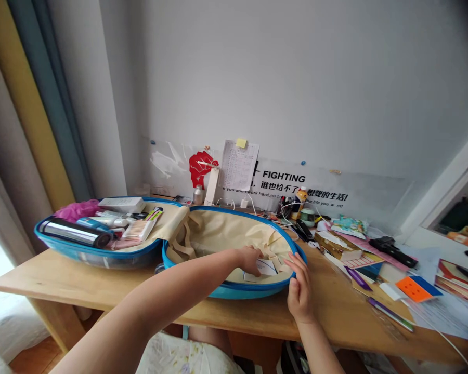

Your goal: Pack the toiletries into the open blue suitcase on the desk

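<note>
An open blue suitcase (234, 285) with a cream lining lies spread on the wooden table. My left hand (251, 259) reaches down into its right half, with the fingers closed on a white flat box (265, 268) near the front wall. Part of that box is hidden by the hand. At the right end, my right hand (301, 291) rests against the blue rim, its fingers stretched over the edge. The left half holds a dark shiny cylinder (76, 232), a white box (121, 204), a pink mesh puff (76, 210) and a pack of cotton swabs (139, 230).
Pens, papers, an orange-and-blue cube (418, 289) and a black gun-shaped object (393, 251) clutter the right side of the wooden table (203, 317). Behind the suitcase stand a small silver bottle (198, 195) and a yellow bottle (298, 202) by the wall.
</note>
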The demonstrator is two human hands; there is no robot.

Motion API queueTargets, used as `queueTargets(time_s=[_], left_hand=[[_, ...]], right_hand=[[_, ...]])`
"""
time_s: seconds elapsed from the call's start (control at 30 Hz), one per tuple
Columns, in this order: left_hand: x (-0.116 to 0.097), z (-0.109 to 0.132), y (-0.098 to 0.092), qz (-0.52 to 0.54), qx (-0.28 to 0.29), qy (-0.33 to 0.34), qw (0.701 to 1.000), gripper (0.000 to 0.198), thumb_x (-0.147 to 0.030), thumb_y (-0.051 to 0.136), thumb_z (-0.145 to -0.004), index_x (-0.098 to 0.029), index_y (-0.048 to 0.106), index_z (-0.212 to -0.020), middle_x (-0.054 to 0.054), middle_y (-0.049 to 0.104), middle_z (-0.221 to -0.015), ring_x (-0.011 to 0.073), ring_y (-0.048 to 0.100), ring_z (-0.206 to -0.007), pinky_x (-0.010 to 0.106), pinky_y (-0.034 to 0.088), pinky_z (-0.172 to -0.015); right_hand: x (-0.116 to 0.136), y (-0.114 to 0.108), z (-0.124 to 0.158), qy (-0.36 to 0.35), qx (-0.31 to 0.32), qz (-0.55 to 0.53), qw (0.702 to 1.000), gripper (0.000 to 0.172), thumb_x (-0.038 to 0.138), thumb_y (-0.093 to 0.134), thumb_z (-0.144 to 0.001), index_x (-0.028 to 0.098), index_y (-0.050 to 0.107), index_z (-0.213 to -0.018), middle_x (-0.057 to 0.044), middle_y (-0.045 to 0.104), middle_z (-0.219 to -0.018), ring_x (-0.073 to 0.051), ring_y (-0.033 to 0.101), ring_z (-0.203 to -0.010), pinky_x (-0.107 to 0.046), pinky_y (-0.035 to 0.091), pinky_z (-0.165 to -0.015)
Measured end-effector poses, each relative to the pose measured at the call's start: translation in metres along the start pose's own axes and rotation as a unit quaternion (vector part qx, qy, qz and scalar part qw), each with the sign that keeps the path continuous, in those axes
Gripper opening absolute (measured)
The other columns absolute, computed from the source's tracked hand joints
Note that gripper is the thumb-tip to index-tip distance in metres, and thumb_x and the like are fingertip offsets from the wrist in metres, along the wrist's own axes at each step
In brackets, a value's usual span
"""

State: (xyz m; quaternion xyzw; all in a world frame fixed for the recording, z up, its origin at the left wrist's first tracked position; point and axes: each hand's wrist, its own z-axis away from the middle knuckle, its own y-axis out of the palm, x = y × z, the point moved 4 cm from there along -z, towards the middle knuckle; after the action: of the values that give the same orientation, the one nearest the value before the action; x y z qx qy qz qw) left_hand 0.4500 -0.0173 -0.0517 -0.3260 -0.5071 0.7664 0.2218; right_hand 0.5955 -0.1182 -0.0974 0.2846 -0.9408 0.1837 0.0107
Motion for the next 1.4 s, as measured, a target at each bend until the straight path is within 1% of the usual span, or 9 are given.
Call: queueTargets(time_s=[0.17, 0.33, 0.47, 0.6, 0.73, 0.9, 1.03, 1.2, 1.4], left_hand=[[-0.001, 0.000, 0.002, -0.006, -0.007, 0.013, 1.000, 0.074, -0.043, 0.071, -0.077, -0.020, 0.046, -0.143, 0.015, 0.049, -0.147, 0.0298, 0.052, -0.131, 0.036, 0.044, -0.107], [-0.006, 0.006, -0.003, -0.028, -0.003, 0.037, 0.999, 0.080, -0.043, 0.071, -0.079, -0.013, 0.041, -0.147, 0.019, 0.047, -0.148, 0.0293, 0.045, -0.137, 0.035, 0.039, -0.111], [0.007, 0.023, -0.037, -0.007, -0.118, 0.051, 0.992, 0.064, -0.045, 0.060, -0.089, -0.017, 0.046, -0.145, 0.015, 0.052, -0.146, 0.0259, 0.046, -0.136, 0.034, 0.038, -0.113], [0.074, 0.064, -0.086, 0.013, -0.240, 0.014, 0.971, 0.038, -0.028, 0.045, -0.095, -0.020, 0.062, -0.128, 0.007, 0.063, -0.135, 0.0215, 0.055, -0.126, 0.032, 0.040, -0.111], [0.177, 0.145, -0.114, 0.015, -0.286, -0.162, 0.944, 0.044, -0.013, 0.039, -0.089, -0.015, 0.063, -0.125, 0.007, 0.065, -0.132, 0.0212, 0.059, -0.120, 0.028, 0.045, -0.101], [0.266, 0.268, -0.092, -0.014, -0.217, -0.296, 0.930, 0.045, -0.005, 0.043, -0.080, -0.011, 0.063, -0.119, 0.006, 0.069, -0.122, 0.0179, 0.063, -0.104, 0.026, 0.047, -0.092], [0.301, 0.331, -0.062, -0.142, -0.211, -0.369, 0.894, 0.039, -0.013, 0.050, -0.073, -0.018, 0.063, -0.110, 0.007, 0.072, -0.112, 0.0285, 0.060, -0.107, 0.043, 0.041, -0.097], [0.307, 0.343, -0.049, -0.237, -0.180, -0.323, 0.898, 0.052, -0.013, 0.052, -0.071, -0.023, 0.063, -0.120, 0.010, 0.067, -0.124, 0.0298, 0.054, -0.120, 0.048, 0.030, -0.106], [0.287, 0.336, -0.060, -0.198, -0.188, -0.264, 0.925, 0.027, -0.029, 0.058, -0.073, -0.024, 0.070, -0.097, 0.012, 0.071, -0.112, 0.0307, 0.057, -0.114, 0.042, 0.036, -0.101]], right_hand=[[0.003, 0.004, 0.001, -0.016, -0.003, 0.009, 1.000, 0.044, 0.034, 0.027, -0.101, 0.018, 0.056, -0.129, -0.016, 0.058, -0.133, -0.031, 0.048, -0.134, -0.057, 0.042, -0.106], [0.006, 0.006, 0.000, -0.052, 0.008, 0.003, 0.999, 0.045, 0.039, 0.029, -0.101, 0.019, 0.057, -0.130, -0.015, 0.059, -0.131, -0.031, 0.051, -0.130, -0.055, 0.042, -0.105], [0.003, 0.005, 0.000, -0.049, 0.005, -0.002, 0.999, 0.044, 0.039, 0.031, -0.101, 0.019, 0.058, -0.129, -0.015, 0.060, -0.129, -0.031, 0.052, -0.128, -0.055, 0.044, -0.103], [0.002, 0.005, 0.000, -0.047, 0.012, -0.007, 0.999, 0.043, 0.038, 0.031, -0.101, 0.021, 0.057, -0.130, -0.015, 0.060, -0.129, -0.032, 0.053, -0.128, -0.056, 0.045, -0.102], [0.002, 0.005, 0.001, -0.052, 0.003, -0.008, 0.999, 0.042, 0.037, 0.031, -0.101, 0.021, 0.058, -0.129, -0.014, 0.061, -0.127, -0.031, 0.053, -0.126, -0.055, 0.045, -0.101], [0.000, 0.007, 0.001, -0.049, 0.005, -0.013, 0.999, 0.042, 0.037, 0.032, -0.100, 0.021, 0.057, -0.129, -0.015, 0.061, -0.126, -0.032, 0.052, -0.128, -0.056, 0.044, -0.102], [-0.001, 0.008, 0.001, -0.050, -0.010, -0.015, 0.999, 0.041, 0.038, 0.032, -0.100, 0.020, 0.059, -0.127, -0.015, 0.063, -0.123, -0.032, 0.053, -0.128, -0.057, 0.043, -0.103], [-0.003, 0.010, 0.003, -0.040, -0.017, -0.015, 0.999, 0.042, 0.040, 0.033, -0.100, 0.021, 0.060, -0.124, -0.014, 0.064, -0.123, -0.031, 0.054, -0.127, -0.056, 0.044, -0.104], [-0.001, 0.009, 0.002, -0.046, -0.021, -0.008, 0.999, 0.042, 0.040, 0.032, -0.100, 0.021, 0.060, -0.124, -0.014, 0.064, -0.123, -0.031, 0.055, -0.126, -0.056, 0.045, -0.102]])
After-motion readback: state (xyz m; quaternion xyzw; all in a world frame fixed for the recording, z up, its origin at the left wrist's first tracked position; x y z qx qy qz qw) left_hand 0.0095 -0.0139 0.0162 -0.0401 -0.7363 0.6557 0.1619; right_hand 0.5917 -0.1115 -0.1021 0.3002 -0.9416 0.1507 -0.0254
